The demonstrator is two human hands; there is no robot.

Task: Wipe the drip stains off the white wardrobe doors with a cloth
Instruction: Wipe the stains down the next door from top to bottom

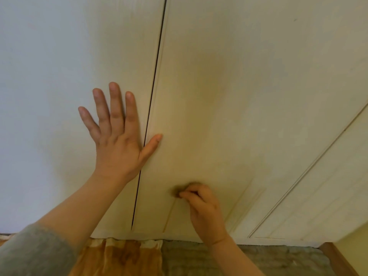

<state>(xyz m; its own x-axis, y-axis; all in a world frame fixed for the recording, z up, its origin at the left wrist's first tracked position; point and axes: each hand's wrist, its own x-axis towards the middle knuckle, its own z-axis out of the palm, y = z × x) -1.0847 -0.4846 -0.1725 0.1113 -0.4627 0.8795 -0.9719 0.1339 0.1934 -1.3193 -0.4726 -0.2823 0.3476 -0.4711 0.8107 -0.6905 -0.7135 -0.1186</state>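
Below, orange fabric [123, 255], grey rug [189, 259], left fingers [116, 108] spread, right fingers [189, 194] pinching cloth [176, 191]

Grey rug [239, 259] below, orange-brown fabric [119, 257] just beside it, wooden trim [338, 257] and yellow wall [356, 246] at lower right

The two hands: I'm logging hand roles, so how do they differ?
The left hand lies flat, fingers spread, straddling the door gap; the right hand is curled, pinching a brownish cloth. The left hand sits higher, the right hand lower. Both are on the white doors.
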